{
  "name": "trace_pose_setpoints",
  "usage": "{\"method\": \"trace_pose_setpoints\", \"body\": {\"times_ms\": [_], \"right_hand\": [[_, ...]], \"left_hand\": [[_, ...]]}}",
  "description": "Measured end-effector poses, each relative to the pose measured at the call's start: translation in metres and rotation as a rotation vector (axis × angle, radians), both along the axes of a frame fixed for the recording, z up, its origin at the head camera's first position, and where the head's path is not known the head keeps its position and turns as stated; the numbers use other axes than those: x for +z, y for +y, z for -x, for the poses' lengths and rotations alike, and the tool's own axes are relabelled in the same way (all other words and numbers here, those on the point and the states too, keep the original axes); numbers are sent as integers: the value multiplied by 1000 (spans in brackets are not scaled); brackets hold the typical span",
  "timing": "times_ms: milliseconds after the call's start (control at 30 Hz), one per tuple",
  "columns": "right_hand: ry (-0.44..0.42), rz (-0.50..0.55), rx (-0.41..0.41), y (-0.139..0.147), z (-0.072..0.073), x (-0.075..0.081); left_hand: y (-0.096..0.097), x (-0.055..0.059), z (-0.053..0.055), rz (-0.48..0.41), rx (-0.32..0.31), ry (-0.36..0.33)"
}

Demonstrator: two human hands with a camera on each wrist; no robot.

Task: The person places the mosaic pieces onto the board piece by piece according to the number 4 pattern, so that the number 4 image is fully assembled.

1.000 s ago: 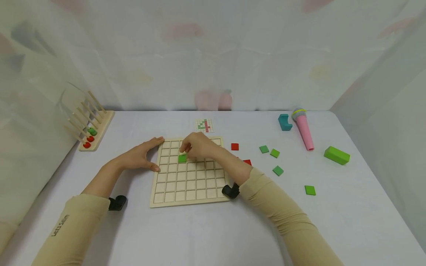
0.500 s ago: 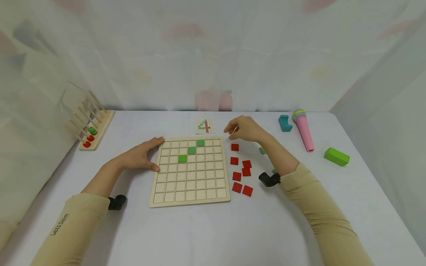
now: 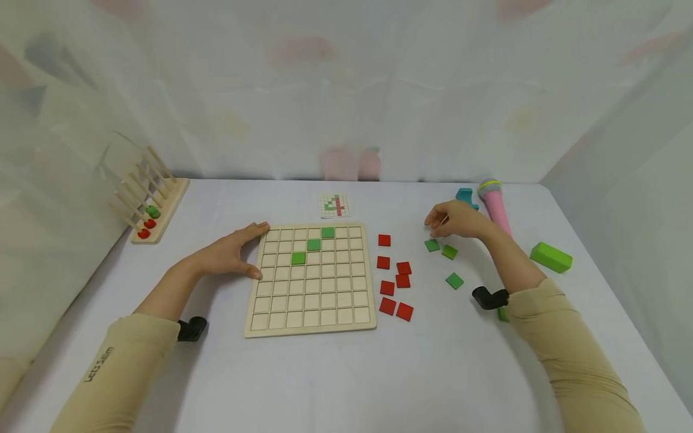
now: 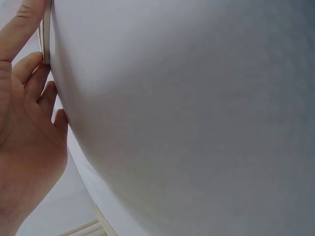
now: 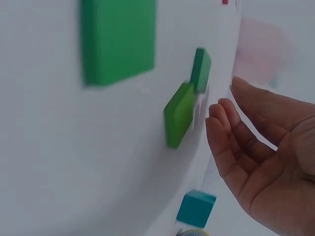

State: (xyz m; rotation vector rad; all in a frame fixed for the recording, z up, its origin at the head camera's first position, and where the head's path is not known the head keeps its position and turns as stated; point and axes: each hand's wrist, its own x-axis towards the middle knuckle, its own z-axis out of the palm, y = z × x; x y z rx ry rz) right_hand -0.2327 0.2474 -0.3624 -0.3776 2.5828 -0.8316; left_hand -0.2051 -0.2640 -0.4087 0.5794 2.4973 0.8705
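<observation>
My left hand (image 3: pixel 230 249) rests at the left edge of a wooden grid board (image 3: pixel 311 300), thumb and fingers spread and touching its rim. Three green square tiles sit in the board's cells in a diagonal line, one of them a green tile (image 3: pixel 314 245). Over on the right, my right hand (image 3: pixel 457 219) hovers just beyond a loose green tile (image 3: pixel 432 245), its fingers loosely bent. Nothing shows between thumb and fingers in the right wrist view, where a lighter green tile (image 5: pixel 179 115) lies close by. Another green tile (image 3: pixel 455 281) lies nearer the front.
Several red tiles (image 3: pixel 387 288) lie right of the board. A small pattern card (image 3: pixel 334 205) is behind it. A peg stand (image 3: pixel 162 210) stands far left. At right are a teal block (image 3: pixel 465 195), a pink toy microphone (image 3: pixel 494 204) and a green block (image 3: pixel 551 257).
My right hand has left the board, where three green tiles now show, and moved right to the loose green tiles. The left hand has stayed at the board's edge.
</observation>
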Motion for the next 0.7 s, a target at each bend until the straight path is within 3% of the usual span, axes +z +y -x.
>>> {"method": "trace_pose_setpoints", "body": {"times_ms": [333, 700], "right_hand": [[-93, -57, 77, 24, -13, 2], [-111, -101, 61, 32, -20, -2]], "left_hand": [[0, 0, 1, 7, -1, -5], [-1, -3, 2, 11, 4, -7]]}}
